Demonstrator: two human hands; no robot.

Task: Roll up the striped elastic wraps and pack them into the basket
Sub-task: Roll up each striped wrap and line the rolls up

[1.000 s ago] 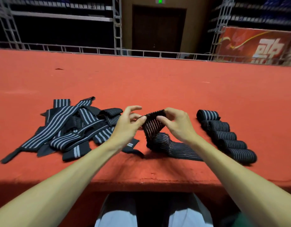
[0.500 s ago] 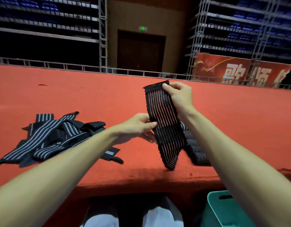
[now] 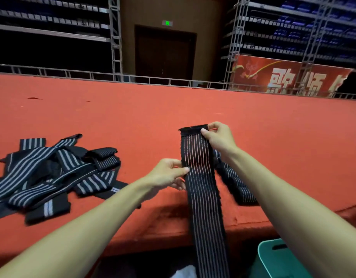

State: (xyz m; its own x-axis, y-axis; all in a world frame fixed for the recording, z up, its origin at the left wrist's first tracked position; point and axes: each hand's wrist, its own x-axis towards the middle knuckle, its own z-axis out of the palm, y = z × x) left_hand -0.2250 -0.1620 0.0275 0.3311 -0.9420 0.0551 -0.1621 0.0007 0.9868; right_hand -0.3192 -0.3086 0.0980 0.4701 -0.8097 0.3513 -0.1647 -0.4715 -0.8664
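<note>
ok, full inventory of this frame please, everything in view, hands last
table: 1, red covering
held striped wrap: 1, black with pale stripes, held up over the table edge, tail hanging past it
unrolled wraps: several, tangled, black with grey-white stripes, table left
rolled wraps: several, partly behind right forearm, black striped, table right
basket: 1, teal, below table edge, bottom right
banner: 1, red, white characters, far right
door: 1, dark, far centre, green exit sign above
left hand: pinches wrap's left edge, midway
right hand: pinches wrap's top end
</note>
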